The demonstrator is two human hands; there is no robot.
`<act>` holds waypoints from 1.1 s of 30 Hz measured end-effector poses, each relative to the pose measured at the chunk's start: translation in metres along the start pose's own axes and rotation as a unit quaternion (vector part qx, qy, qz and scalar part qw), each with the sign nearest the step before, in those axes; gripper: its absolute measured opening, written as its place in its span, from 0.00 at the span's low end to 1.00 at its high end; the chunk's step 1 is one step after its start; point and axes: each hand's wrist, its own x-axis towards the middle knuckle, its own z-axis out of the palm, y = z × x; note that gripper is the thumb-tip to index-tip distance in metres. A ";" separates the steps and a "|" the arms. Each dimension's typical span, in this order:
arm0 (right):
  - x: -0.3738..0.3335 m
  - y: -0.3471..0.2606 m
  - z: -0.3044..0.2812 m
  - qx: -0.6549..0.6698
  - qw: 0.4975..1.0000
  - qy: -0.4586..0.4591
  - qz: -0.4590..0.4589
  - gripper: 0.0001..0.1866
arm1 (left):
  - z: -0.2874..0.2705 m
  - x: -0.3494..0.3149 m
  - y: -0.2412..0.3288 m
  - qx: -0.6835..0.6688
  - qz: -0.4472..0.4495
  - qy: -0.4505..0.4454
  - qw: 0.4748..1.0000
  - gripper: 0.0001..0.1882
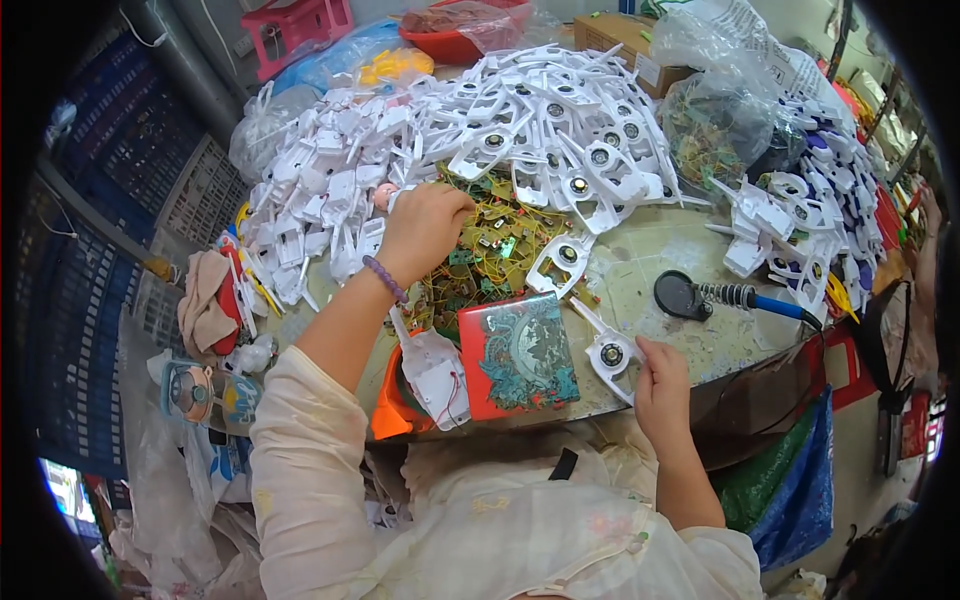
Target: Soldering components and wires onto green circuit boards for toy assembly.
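Cluttered tabletop on my feed: nearest, the right hand pinches the rim of a white speaker part, beside a red block; farther, the left hand curls over circuit boards, its hold hidden from me; white casings heap beyond

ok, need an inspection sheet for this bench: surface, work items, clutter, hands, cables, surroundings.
Surface: pale table, marked, mostly covered.
Work items: pile of circuit boards; white looped piece with a round dark centre, right of a red box with patterned top.
Clutter: heaped white plastic parts, clear bag, crumpled cloth.
Hands: left hand over the boards, fingers curled, contents hidden; right hand at the looped piece's right edge, grip unclear.
Cables: thin yellow wires among the boards; soldering iron with dark cord.
Surroundings: blue crates left, pink stool behind.
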 end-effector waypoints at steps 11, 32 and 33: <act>0.005 -0.012 0.005 0.020 0.991 0.088 -0.097 0.17 | 0.004 -0.003 -0.003 0.045 0.133 -0.090 0.986 0.07; 0.032 -0.099 0.003 0.456 0.885 -0.085 -0.029 0.10 | -0.078 -0.044 0.074 -0.555 -0.217 0.030 0.803 0.07; 0.035 -0.102 -0.001 0.455 0.886 -0.086 -0.029 0.10 | -0.080 -0.049 0.080 -0.572 -0.184 0.058 0.797 0.06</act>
